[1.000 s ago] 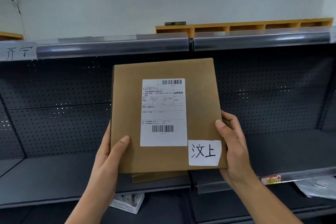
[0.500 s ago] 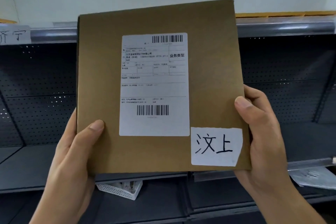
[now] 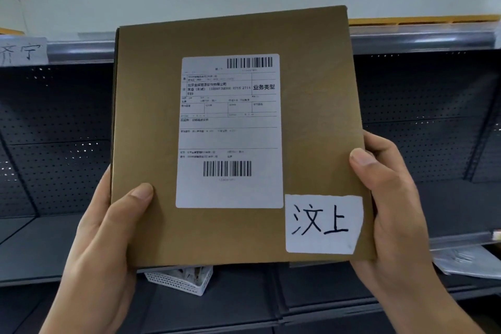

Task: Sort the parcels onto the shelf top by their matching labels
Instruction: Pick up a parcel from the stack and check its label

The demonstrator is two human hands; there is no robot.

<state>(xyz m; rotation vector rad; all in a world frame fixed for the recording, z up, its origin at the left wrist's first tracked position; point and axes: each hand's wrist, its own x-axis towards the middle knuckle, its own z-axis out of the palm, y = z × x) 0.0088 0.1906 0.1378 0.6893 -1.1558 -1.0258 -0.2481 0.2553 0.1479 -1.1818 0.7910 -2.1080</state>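
Parcel (image 3: 235, 133) gripped between both hands (image 3: 108, 236)

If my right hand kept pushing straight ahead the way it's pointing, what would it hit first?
Probably the perforated back panel of the dark shelf. The right hand grips the parcel by its edge, and nothing else shows ahead, though depth is hard to judge.

We hold the brown parcel (image 3: 311, 144) upright, left hand (image 3: 108, 230) at eight o'clock, right hand (image 3: 393, 211) at four, handwritten label (image 3: 324, 224) facing us.
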